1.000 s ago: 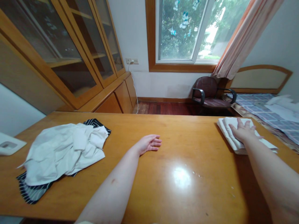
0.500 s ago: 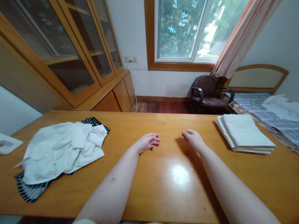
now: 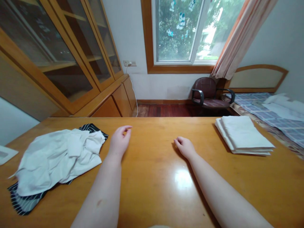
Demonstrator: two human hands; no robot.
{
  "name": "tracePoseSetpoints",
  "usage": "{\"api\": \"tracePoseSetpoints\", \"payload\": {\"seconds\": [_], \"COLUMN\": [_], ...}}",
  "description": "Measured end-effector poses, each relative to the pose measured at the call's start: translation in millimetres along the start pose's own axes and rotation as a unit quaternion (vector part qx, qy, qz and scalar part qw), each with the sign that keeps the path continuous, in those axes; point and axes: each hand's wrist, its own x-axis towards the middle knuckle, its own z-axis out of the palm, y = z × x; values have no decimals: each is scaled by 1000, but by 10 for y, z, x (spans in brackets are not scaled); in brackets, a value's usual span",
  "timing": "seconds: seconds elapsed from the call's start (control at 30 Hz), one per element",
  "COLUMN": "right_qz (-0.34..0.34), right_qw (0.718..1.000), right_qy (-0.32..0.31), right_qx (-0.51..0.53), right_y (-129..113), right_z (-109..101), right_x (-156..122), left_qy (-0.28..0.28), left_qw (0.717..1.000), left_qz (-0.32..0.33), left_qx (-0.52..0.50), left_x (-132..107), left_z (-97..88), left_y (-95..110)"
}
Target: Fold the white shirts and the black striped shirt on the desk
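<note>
My left hand (image 3: pixel 120 139) is over the wooden table (image 3: pixel 147 190), just right of the crumpled clothes. Its thumb and fingers are apart and nothing is between them. Those clothes are a white garment (image 3: pixel 54 161) lying loosely over a black-and-white striped one (image 3: pixel 28 202). My right hand (image 3: pixel 185 147) rests low at the table surface with its fingers curled in; I see no object in it. Further right lies a stack of folded white cloths (image 3: pixel 247 133), apart from both hands.
A white object (image 3: pixel 8 155) is cut off at the table's left edge. Glass-door cabinets (image 3: pixel 71 63) stand beyond on the left. Past the far edge are an office chair (image 3: pixel 207 93) and a bed (image 3: pixel 273 110) with a checked cover. A white cable (image 3: pixel 134 85) hangs from a wall socket.
My left hand has swung left, from mid-table to beside the crumpled clothes. The right hand has come slightly left and lower. The whole view has shifted a little.
</note>
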Motion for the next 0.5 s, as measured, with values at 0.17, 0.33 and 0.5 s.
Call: {"api": "tracePoseSetpoints", "payload": {"seconds": [0.17,0.33,0.5], "right_qz": [5,16,21], "right_qw": [1000,1000,1000], "right_qy": [-1,-7,-5], "right_qx": [3,6,14], "right_y": [-15,-38,-26], "right_z": [4,-14,-11], "right_x": [-2,0,-2], "left_qy": [271,285,217], "left_qw": [911,861,841], "left_qz": [-190,-309,-388], "left_qx": [244,286,307], "left_x": [-28,-160,-60], "left_z": [-670,-834,-878], "left_y": [-426,-788,-875]}}
